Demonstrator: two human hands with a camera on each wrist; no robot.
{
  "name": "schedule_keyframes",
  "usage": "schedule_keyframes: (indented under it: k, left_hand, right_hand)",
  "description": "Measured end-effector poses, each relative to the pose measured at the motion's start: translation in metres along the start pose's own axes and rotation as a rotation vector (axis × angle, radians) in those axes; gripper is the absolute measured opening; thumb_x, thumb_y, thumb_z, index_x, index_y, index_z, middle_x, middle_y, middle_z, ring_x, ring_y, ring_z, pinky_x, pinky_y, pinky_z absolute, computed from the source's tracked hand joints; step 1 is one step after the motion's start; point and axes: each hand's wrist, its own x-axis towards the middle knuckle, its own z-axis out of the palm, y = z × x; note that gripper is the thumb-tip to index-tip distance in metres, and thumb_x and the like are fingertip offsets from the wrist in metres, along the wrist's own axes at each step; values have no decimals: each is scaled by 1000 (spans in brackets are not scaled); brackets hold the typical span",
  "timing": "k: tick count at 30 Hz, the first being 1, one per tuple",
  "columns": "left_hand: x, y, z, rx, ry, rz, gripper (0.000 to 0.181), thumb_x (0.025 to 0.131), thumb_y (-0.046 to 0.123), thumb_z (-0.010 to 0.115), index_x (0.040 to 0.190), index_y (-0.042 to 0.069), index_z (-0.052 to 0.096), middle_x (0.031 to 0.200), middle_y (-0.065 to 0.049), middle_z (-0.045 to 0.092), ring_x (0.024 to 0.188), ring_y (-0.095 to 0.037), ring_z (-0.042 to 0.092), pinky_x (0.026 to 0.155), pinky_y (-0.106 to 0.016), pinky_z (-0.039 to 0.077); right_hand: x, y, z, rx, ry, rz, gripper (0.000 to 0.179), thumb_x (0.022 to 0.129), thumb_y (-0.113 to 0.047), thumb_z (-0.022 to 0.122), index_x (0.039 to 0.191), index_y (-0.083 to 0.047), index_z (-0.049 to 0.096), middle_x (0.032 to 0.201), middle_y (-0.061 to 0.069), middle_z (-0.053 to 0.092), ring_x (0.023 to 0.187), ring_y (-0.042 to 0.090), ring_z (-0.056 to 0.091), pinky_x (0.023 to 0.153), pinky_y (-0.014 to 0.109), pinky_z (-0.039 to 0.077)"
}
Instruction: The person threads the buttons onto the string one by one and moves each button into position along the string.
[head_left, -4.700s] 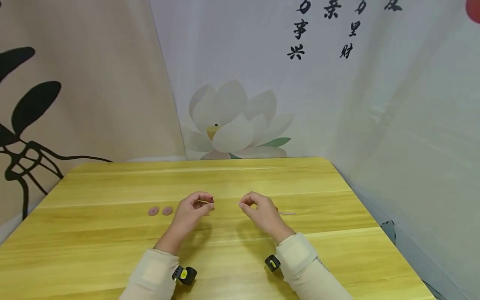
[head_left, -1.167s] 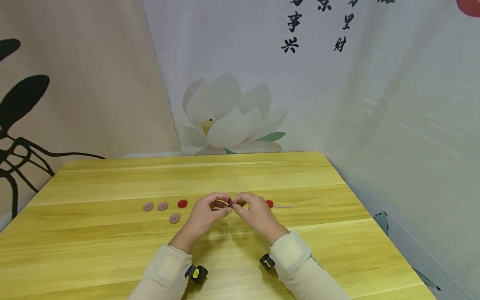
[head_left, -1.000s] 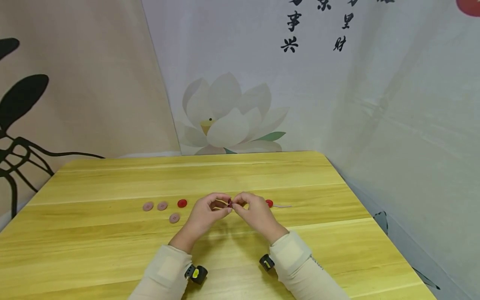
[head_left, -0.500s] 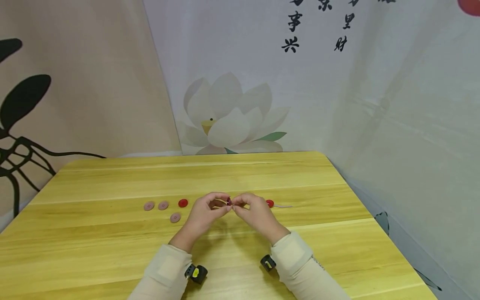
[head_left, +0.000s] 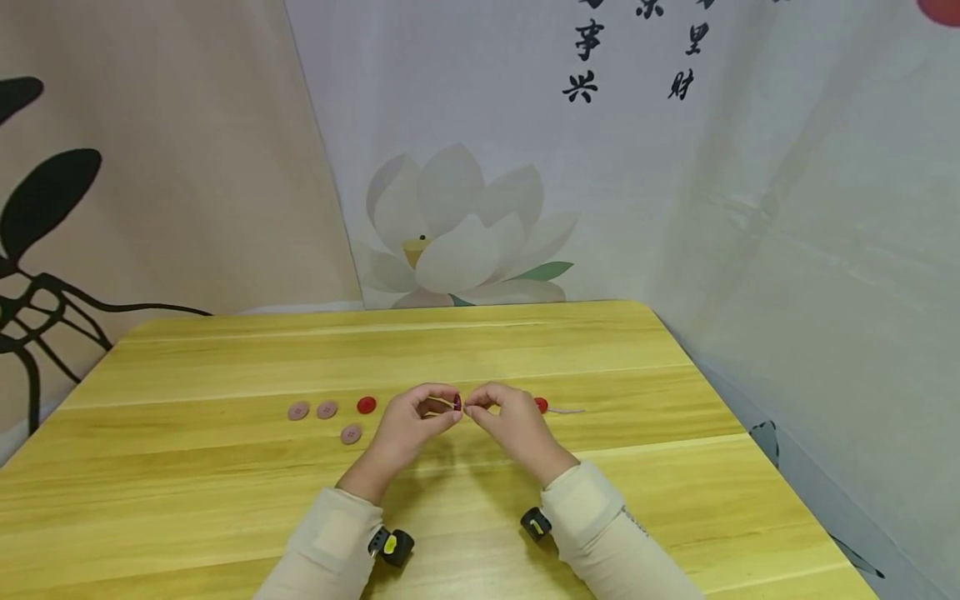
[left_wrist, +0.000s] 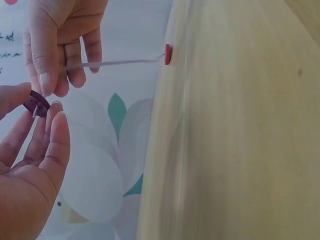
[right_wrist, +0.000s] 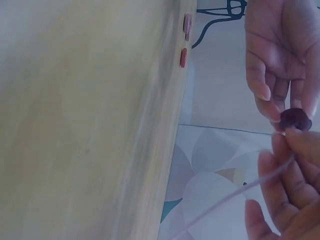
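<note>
A dark purple button hangs above the table, its edge pinched by the left hand. The right hand narrowly pinches the cord; its short protruding end could slip back out if that pinch slackened. The cord reaches a red button at right; a second red button and three pink buttons lie left.

Black characters on pale backdrop: 事, 兴; right, 里, 财; others cut off at top.
</note>
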Motion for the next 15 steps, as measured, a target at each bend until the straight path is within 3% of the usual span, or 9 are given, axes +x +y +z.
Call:
schedule_keyframes:
  k: [15]
  left_hand:
    - [1,1,0,-25,12,-26,26,86,8,72,111,6,66,102,-6,68,91,-20,64,80,-35,54]
  right_hand:
    - [2,-4,2,31,-12,11,6,94,-13,63,95,-11,69,93,-2,68,93,16,62,86,40,51]
